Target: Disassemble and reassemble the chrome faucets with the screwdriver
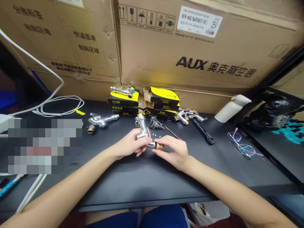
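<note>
Left hand (pixel 130 143) has its fingers closed round the chrome faucet (pixel 142 127) over the counter (pixel 114 183); right hand (pixel 175 150) fingers pinch the brass piece (pixel 161 146) at its end. I'd brace the faucet, keep the brass dead straight.

The light is even and fairly bright, with only soft shadows on the black counter (pixel 142 183), whose front part has a pale sheen. The chrome faucet (pixel 142 128) gives small white highlights. A yellow glow lies on the cardboard carton (pixel 204 49). Near the borders, shapes look stretched; small print is soft, and a pixelated patch (pixel 45 148) covers part of the left side.
</note>
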`<state>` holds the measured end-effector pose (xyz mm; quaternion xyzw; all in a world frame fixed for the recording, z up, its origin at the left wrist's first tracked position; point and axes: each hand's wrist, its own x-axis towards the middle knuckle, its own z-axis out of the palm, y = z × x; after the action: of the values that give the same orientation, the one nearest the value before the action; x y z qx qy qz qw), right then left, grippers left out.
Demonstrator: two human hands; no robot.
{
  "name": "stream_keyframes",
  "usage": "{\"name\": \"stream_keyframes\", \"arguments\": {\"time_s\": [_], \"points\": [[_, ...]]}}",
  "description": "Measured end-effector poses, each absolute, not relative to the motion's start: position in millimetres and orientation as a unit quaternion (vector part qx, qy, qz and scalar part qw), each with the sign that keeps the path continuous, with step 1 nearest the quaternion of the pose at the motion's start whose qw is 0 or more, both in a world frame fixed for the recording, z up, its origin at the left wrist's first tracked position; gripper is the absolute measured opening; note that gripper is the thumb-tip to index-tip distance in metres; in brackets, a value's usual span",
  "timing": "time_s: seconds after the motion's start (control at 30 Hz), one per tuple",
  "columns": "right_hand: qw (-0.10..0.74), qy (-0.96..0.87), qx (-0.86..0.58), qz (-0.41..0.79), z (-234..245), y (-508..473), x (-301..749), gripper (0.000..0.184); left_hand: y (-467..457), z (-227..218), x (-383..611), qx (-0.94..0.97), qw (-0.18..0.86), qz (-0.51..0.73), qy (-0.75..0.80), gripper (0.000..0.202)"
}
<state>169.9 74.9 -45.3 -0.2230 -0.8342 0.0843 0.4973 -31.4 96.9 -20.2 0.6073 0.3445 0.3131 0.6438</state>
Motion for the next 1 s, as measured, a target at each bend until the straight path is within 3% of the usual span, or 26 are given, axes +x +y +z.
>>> {"name": "stream_keyframes", "arguments": {"time_s": [0.33, 0.67, 0.83, 1.0], "points": [[0.424, -0.883, -0.2, 0.0, -39.2, 77.4, 181.6, 0.032, 94.3, -21.8, -29.2, 0.624, 0.641, 0.29, 0.339, 0.026], [0.48, -0.849, -0.205, 0.085, -39.5, 75.8, 174.9, 0.042, 91.2, -23.5, -25.7, 0.566, 0.706, 0.308, 0.292, 0.032], [0.497, -0.843, -0.201, 0.041, -43.8, 72.1, 174.1, 0.038, 90.9, -24.8, -26.2, 0.552, 0.735, 0.286, 0.273, 0.032], [0.474, -0.855, -0.192, 0.084, -39.2, 73.7, 176.7, 0.03, 90.4, -23.7, -26.9, 0.57, 0.721, 0.292, 0.264, 0.032]]}}
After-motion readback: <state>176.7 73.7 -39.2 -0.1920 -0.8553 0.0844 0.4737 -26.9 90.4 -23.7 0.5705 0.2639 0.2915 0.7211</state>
